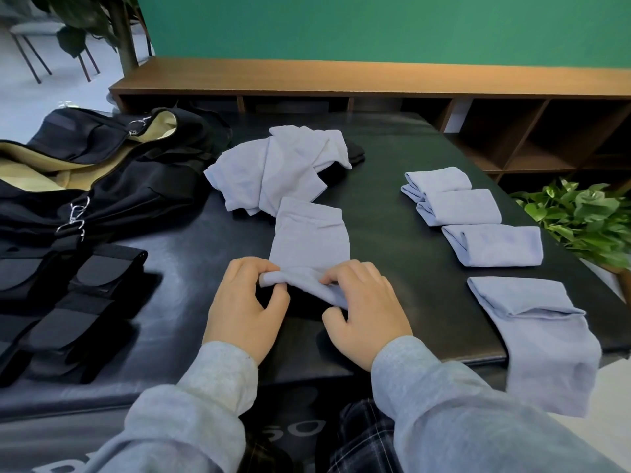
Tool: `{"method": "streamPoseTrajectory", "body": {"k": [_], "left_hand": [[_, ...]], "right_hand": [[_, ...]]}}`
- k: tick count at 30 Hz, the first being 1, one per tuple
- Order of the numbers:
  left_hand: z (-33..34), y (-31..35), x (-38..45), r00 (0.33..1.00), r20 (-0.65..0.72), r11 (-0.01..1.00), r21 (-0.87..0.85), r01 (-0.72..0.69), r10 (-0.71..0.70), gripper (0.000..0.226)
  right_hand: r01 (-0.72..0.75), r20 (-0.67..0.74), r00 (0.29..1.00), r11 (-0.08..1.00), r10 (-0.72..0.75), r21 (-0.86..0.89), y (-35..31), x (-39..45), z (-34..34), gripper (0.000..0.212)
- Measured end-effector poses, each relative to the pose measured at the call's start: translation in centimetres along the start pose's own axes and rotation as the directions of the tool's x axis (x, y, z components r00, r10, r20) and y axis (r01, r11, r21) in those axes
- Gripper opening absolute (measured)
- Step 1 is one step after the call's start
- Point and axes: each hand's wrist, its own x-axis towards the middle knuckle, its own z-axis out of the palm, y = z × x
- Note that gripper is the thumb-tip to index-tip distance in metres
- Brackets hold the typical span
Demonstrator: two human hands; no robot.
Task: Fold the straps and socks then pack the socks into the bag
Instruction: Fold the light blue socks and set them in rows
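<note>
I am pinching the near end of a pale blue cotton sock [309, 244] with both hands, left [244, 308] and right [367, 312]; four folded pale blue socks [491, 245] are lying right, an unfolded pile [269, 169] and the open black bag [102, 169] are waiting.

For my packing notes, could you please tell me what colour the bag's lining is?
The bag's lining is beige or cream against the black shell, shown in the head view.

What we are failing to make out

We are losing the bag [112, 172] and the folded straps [68, 302] past the frame's left edge; a dark item [355, 152] is hiding under the sock pile [273, 169] at upper centre; our fingertips are disappearing behind the near end of the sock [309, 240]; the plant [580, 216] is running off at right.
</note>
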Motion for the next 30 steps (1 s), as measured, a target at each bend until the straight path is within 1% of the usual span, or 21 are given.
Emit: {"method": "streamPoseTrajectory", "body": {"k": [2, 5, 7, 10, 13, 17, 20, 26, 28, 30], "left_hand": [[-0.1, 0.0, -0.1, 1.000, 0.010, 1.000, -0.024, 0.009, -0.009, 0.014], [-0.2, 0.0, -0.2, 0.997, 0.052, 0.998, -0.033, 0.053, -0.051, 0.016], [-0.2, 0.2, -0.2, 0.995, 0.069, 0.996, -0.039, 0.077, -0.074, 0.020], [-0.3, 0.3, -0.3, 0.993, 0.060, 0.993, -0.045, 0.107, -0.105, 0.023], [-0.2, 0.4, -0.2, 0.991, 0.049, 0.992, -0.027, 0.126, -0.125, 0.024], [-0.1, 0.5, -0.2, 0.991, 0.046, 0.992, -0.005, 0.123, -0.122, 0.028], [-0.2, 0.5, -0.2, 0.992, 0.047, 0.993, 0.004, 0.118, -0.118, 0.029], [-0.1, 0.3, -0.1, 0.998, 0.026, 0.997, 0.054, 0.062, -0.063, 0.031], [0.0, 0.1, -0.1, 1.000, -0.003, 0.993, 0.114, 0.021, -0.021, 0.029], [0.1, 0.0, -0.1, 0.999, -0.022, 0.986, 0.166, -0.028, 0.032, 0.032]], "right_hand": [[-0.024, -0.023, 0.999, 1.000, 0.024, -0.004, -0.2, 0.1, 0.0, 0.031], [-0.092, -0.050, 0.994, 0.995, 0.094, 0.033, -0.2, 0.1, -0.2, 0.012], [-0.143, -0.060, 0.987, 0.987, 0.147, 0.072, -0.1, 0.0, -0.3, 0.007], [-0.221, -0.064, 0.971, 0.966, 0.231, 0.133, -0.3, -0.1, -0.5, 0.007], [-0.280, -0.032, 0.957, 0.948, 0.288, 0.154, -0.4, -0.1, -0.6, 0.011], [-0.327, -0.009, 0.943, 0.933, 0.332, 0.151, -0.5, 0.0, -0.8, 0.028], [-0.329, -0.031, 0.941, 0.932, 0.337, 0.150, -0.6, 0.0, -0.8, 0.035], [-0.286, -0.080, 0.952, 0.951, 0.297, 0.118, -0.4, 0.0, -0.4, 0.036], [-0.239, -0.139, 0.958, 0.966, 0.251, 0.095, -0.2, 0.0, 0.0, 0.036], [-0.183, -0.211, 0.957, 0.980, 0.197, 0.082, 0.1, 0.0, 0.4, 0.033]]}}
